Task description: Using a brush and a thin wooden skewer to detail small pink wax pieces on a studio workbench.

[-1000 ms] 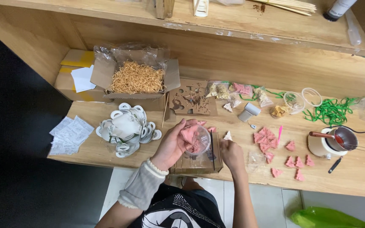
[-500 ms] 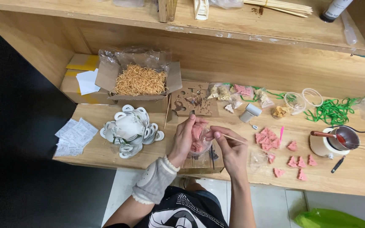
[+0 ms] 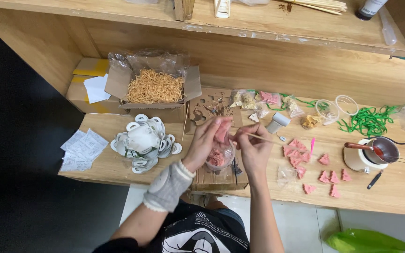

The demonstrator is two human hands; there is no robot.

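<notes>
This is a small craft workshop, a handwork bench rather than a home table. A plain wooden workbench [image 3: 399, 187] runs across the frame with a raw plywood shelf [image 3: 258, 21] above it, holding bamboo sticks [image 3: 322, 5] at the upper right. Supplies lie in batches: an open cardboard box of straw-coloured shreds [image 3: 154, 86] at upper centre, a heap of white round lids [image 3: 144, 140] at centre left, green cords [image 3: 369, 121] at the right, and rows of pink moulded pieces [image 3: 324, 171] right of centre. A small melting pot with red wax [image 3: 384, 150] stands at the right edge.
</notes>
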